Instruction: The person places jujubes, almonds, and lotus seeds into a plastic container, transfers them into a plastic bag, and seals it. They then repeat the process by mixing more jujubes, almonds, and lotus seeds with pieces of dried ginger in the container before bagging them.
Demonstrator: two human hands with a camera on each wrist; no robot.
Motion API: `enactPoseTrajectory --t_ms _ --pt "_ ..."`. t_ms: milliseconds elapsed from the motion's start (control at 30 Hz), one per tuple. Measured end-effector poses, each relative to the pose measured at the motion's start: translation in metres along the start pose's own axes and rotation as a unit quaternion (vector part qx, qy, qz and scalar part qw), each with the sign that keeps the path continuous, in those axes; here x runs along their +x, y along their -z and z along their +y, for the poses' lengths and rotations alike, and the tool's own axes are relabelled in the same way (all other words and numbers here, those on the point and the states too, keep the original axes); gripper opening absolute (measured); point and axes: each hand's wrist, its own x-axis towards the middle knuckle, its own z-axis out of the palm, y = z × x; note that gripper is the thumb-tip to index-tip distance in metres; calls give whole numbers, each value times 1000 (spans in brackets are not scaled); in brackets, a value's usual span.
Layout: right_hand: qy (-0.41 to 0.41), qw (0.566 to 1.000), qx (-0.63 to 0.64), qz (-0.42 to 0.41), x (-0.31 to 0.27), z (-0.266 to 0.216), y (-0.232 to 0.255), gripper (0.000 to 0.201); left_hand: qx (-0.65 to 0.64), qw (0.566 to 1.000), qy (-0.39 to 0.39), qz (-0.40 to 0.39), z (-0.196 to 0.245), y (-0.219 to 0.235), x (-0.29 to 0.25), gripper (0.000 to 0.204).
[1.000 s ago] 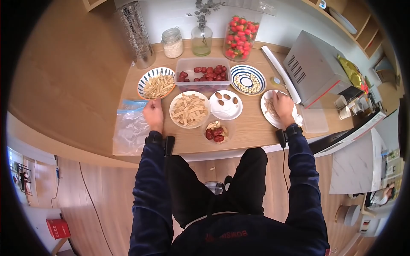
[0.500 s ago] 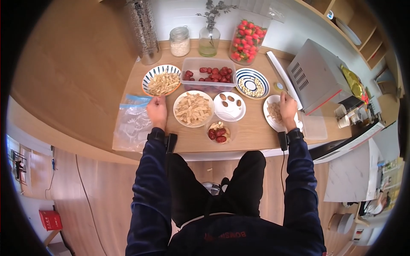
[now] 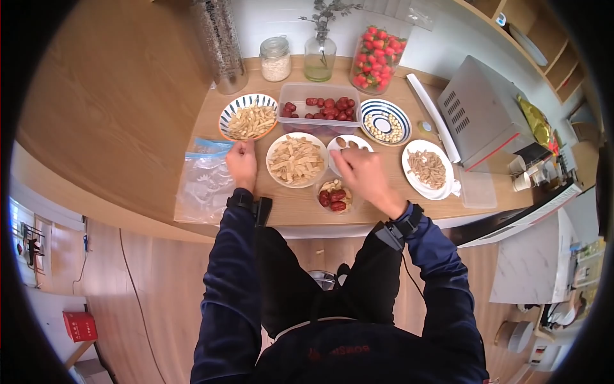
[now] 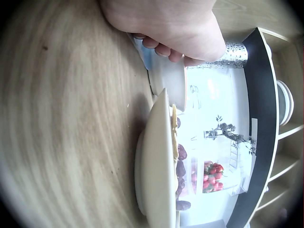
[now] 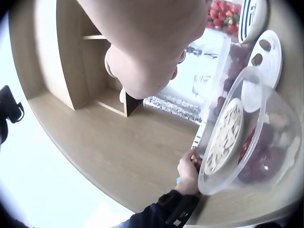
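My right hand (image 3: 366, 174) is raised near the clear plastic cup (image 5: 209, 190), fingers curled in; whether they hold anything I cannot tell. Red dates (image 3: 332, 200) and pale pieces sit in the cup. Partly behind that hand is a small white plate (image 3: 334, 146) with a few brown oval pieces. My left hand (image 3: 242, 166) rests loosely curled by a clear zip bag (image 3: 203, 185) with a blue top. Beside it stands a bowl (image 4: 159, 166) of pale dried strips (image 3: 295, 160). At right, a white plate (image 3: 412, 185) bears short brownish dried pieces (image 3: 427, 168).
Behind are a striped bowl (image 3: 224, 131) of pale strips, a plastic box (image 3: 300, 93) of red dates, and a blue-ringed plate (image 3: 401, 121) with pale round seeds. A glass jar (image 3: 275, 61), a vase (image 3: 319, 61), a strawberry container (image 3: 378, 61) and a grey appliance (image 3: 480, 112) stand farther back.
My right hand has lifted off the plate of brownish pieces and moved left toward the cup. The left hand stays by the bag. The head view has shifted slightly.
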Motion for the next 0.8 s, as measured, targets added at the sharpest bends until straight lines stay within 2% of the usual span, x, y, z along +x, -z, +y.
enactPoseTrajectory --t_ms 67,367,467,600,767,800 --pt "13 999 -17 -44 -1 -8 -1 31 13 1000 -1 -8 1 2 0 36" --pt "24 1000 3 6 0 -14 -2 29 16 1000 5 -6 2 1 0 37" --pt "-16 999 28 -34 1 -17 -1 24 11 1000 11 -7 1 1 1 38" --pt "-23 999 27 -27 4 -21 0 24 -11 1000 8 -4 1 -1 0 42" --pt "-73 994 75 -41 8 -26 4 25 22 1000 22 -6 -2 0 2 38" --pt "-61 995 74 -38 8 -27 5 25 27 999 22 -5 -2 0 2 38"
